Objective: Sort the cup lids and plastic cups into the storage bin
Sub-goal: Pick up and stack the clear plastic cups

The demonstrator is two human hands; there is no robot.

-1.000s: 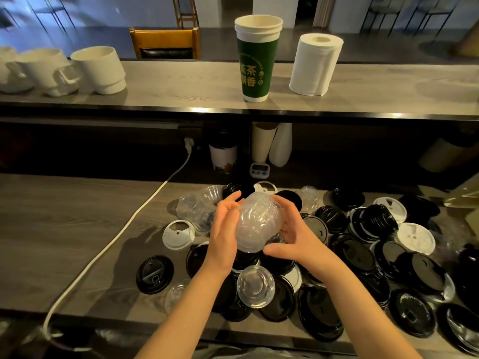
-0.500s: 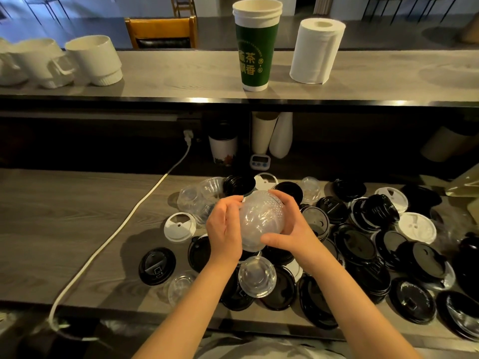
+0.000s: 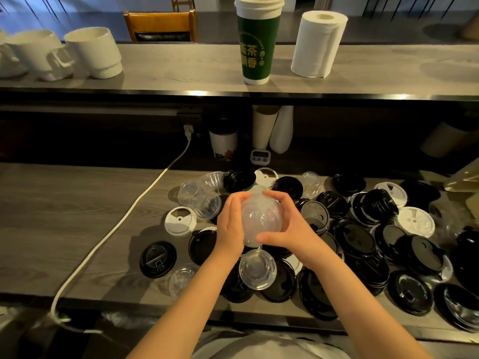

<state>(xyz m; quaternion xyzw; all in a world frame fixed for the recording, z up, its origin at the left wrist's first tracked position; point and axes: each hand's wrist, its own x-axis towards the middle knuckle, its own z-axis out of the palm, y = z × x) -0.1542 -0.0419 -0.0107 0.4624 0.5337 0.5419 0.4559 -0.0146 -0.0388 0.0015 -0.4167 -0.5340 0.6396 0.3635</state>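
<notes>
At frame centre the left hand point(image 3: 230, 225) and right hand point(image 3: 289, 230) curl round a clear plastic stack point(image 3: 260, 218) above lids point(image 3: 355, 237) strewn on the tabletop point(image 3: 77, 216); probably gathering, next carrying it to the unseen bin

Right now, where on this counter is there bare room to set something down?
Bare wood lies left of the white cable, plus a narrower strip between it and the white lid. The upper shelf is bare between the mugs and the green cup. Rightward from the clear stack gripped by left hand and right hand, black lids overlap edge to edge.
</notes>
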